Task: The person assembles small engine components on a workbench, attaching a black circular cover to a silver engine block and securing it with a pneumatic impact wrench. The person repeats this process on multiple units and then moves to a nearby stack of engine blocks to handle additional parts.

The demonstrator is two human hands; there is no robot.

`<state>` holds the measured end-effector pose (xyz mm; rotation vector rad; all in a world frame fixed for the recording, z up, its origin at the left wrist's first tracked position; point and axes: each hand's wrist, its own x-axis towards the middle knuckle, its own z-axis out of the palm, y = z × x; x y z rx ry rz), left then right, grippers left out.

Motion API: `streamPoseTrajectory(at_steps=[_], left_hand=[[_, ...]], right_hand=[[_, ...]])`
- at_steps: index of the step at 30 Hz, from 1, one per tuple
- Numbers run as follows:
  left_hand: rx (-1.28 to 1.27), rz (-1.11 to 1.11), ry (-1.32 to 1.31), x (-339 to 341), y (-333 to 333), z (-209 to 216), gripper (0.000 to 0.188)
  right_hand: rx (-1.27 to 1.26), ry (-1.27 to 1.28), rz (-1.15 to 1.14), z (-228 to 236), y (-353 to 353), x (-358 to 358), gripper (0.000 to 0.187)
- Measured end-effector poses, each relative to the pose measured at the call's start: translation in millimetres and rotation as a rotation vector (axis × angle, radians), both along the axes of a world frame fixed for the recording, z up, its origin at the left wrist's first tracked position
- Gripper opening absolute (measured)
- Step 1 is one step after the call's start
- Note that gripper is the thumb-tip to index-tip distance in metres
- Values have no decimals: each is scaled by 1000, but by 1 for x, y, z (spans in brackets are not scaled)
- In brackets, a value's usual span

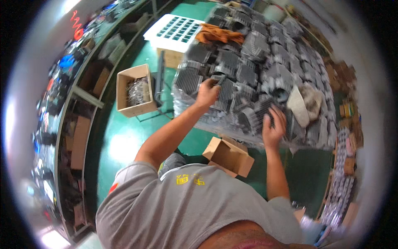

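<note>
Finned grey metal housings (pixel 189 79) are packed in rows across a large stack in front of me. My left hand (pixel 207 93) is closed around a slim dark tool (pixel 221 79) over the near left of the stack; blur hides its exact kind. At the near edge, my right hand (pixel 274 128) grips the side of a tilted finned metal housing (pixel 263 107), thumb and fingers curved against it. Some of its fingers are smeared by motion. A cream cloth (pixel 304 104) lies on the housings to the right of this hand.
An orange cloth (pixel 219 34) lies on the stack's far left, beside a white slotted tray (pixel 176 30). A cardboard box (pixel 121 93) of small metal parts stands left. Another open carton (pixel 229 157) sits below the stack's near edge. Loaded shelving (pixel 89 97) runs along the left.
</note>
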<state>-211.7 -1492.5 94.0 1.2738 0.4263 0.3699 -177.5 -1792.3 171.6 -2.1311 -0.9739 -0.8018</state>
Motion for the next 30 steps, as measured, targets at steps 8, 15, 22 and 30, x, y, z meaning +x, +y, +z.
streamPoseTrajectory(at_steps=[8,15,22,30], left_hand=[[96,-145,-71,-118,62,-15,24],[79,55,295,-254,159,-55,33],[-486,809,606,-417,204,-171,24],[-785,1336,547,-566,220,-212,9]], right_hand=[[293,625,96,-54,68,-122,27],[-38,1248,385,-74,204,-137,37],[-273,1262,691,-106,315,-153,34],[-479,1123,1033,-111,450,-244,20]])
